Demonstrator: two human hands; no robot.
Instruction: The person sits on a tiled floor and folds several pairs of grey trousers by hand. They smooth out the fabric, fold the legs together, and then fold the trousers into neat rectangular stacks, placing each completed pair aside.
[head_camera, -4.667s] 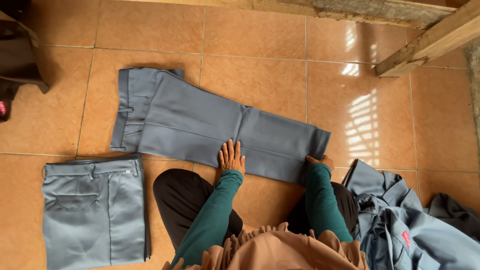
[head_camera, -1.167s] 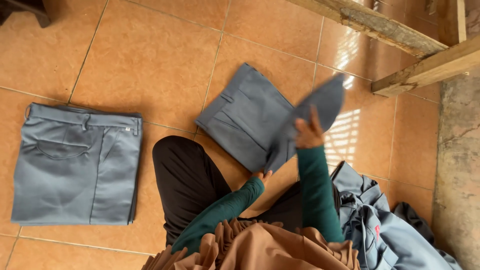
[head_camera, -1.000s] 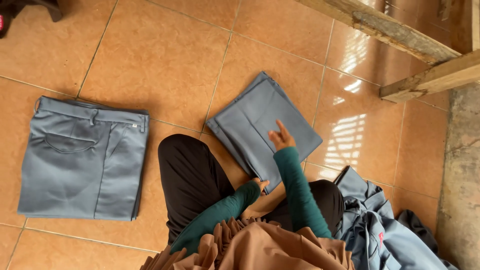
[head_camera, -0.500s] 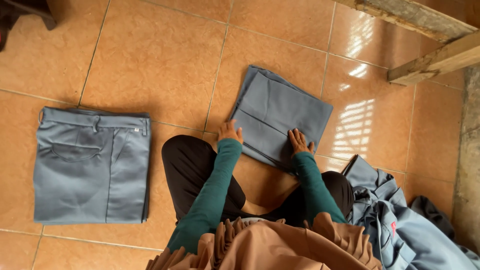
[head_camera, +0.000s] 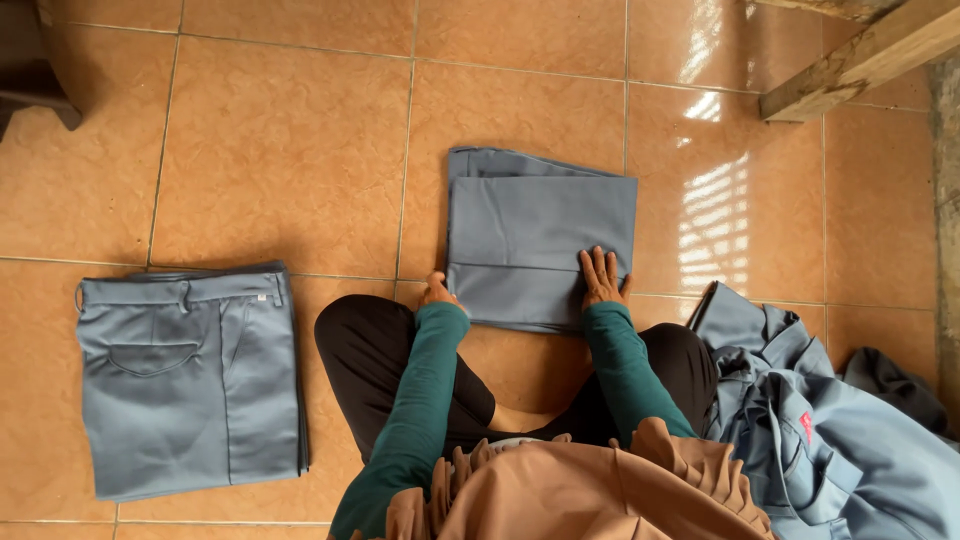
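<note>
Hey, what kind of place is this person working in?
Probably a home floor or porch: glossy orange floor tiles, rough wooden beams, and a heap of unfolded blue-grey garments.

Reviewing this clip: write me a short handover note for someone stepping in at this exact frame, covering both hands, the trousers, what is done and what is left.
Left hand: resting at the near left corner of the folded grey trousers, fingers hidden, nothing visibly gripped.
Right hand: flat, fingers spread, pressing the near right part of the same trousers.
Where things are: those trousers lie folded into a compact rectangle on the tiled floor, in front of the person's knees. A second folded pair lies to the left.
Done: two pairs folded.
Left: a heap of unfolded blue-grey garments at the right.
</note>
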